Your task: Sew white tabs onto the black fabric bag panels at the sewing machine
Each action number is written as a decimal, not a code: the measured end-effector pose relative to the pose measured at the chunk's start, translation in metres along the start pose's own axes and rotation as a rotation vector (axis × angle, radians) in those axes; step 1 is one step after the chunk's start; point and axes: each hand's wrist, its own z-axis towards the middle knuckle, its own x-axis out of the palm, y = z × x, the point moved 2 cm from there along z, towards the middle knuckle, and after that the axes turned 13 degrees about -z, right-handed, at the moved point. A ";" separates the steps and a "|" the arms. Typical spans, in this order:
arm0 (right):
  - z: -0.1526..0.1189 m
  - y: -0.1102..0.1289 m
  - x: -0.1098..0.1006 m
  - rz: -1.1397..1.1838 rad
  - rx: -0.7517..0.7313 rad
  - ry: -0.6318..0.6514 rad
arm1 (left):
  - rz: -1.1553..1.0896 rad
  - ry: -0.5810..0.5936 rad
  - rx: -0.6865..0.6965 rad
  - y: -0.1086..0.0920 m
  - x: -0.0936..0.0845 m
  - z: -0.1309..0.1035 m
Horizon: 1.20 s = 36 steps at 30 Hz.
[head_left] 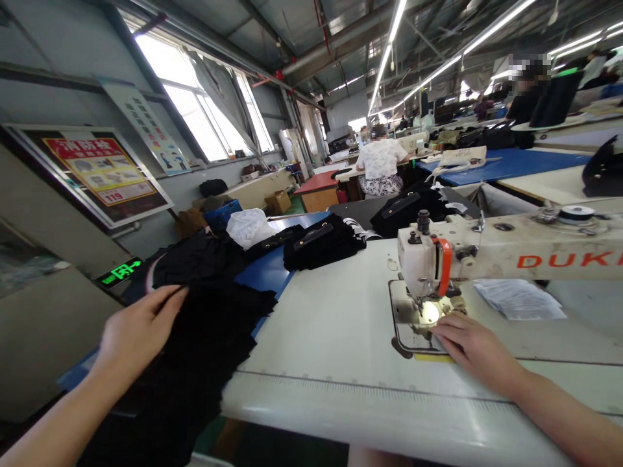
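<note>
Fabric (209, 350), black, lies left of the sewing machine (481, 246); we find the left hand (139, 327) pinching it. The right hand (472, 340) is at the machine's stitching end; we cannot tell its grip.

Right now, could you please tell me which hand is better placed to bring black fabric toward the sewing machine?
Probably the left hand: its thumb and fingers appear to pinch the black fabric, whereas the right hand is across the white table, by the sewing machine.
</note>
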 end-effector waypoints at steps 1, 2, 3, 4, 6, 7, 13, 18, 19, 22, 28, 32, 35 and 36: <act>0.000 0.000 0.000 0.002 0.000 -0.007 | 0.033 -0.105 -0.039 -0.015 -0.005 0.002; 0.001 0.000 -0.001 0.002 0.000 -0.012 | 0.034 -0.169 -0.025 -0.033 -0.006 0.002; 0.001 0.001 -0.001 0.001 0.002 -0.015 | 0.000 -0.204 0.073 -0.053 -0.002 0.000; 0.002 0.001 -0.001 -0.002 0.005 -0.014 | -0.052 -0.201 0.225 -0.075 0.005 -0.004; 0.003 0.001 -0.001 -0.012 0.010 -0.003 | -0.150 -0.137 0.538 -0.118 0.033 -0.022; 0.004 0.001 -0.002 -0.019 0.013 0.006 | -0.180 -0.091 0.654 -0.138 0.052 -0.036; 0.008 0.004 -0.008 -0.079 0.030 0.052 | -0.311 0.189 0.957 -0.218 0.153 -0.133; 0.010 0.005 -0.010 -0.081 0.039 0.056 | -0.484 0.357 0.837 -0.216 0.165 -0.141; 0.010 0.004 -0.010 -0.078 0.041 0.052 | -0.508 0.386 0.789 -0.212 0.167 -0.135; 0.009 0.003 -0.009 -0.063 0.048 0.024 | -0.479 0.410 0.627 -0.204 0.180 -0.119; 0.004 -0.006 -0.019 -0.084 0.112 -0.097 | -0.400 0.534 0.672 -0.222 0.210 -0.116; -0.014 -0.045 -0.041 -0.206 0.240 -0.115 | -0.395 0.504 0.660 -0.232 0.216 -0.113; -0.032 -0.082 -0.062 -0.343 0.437 -0.011 | -0.386 0.511 0.651 -0.232 0.219 -0.111; -0.036 -0.091 -0.067 -0.376 0.499 0.061 | -0.384 0.515 0.652 -0.231 0.220 -0.111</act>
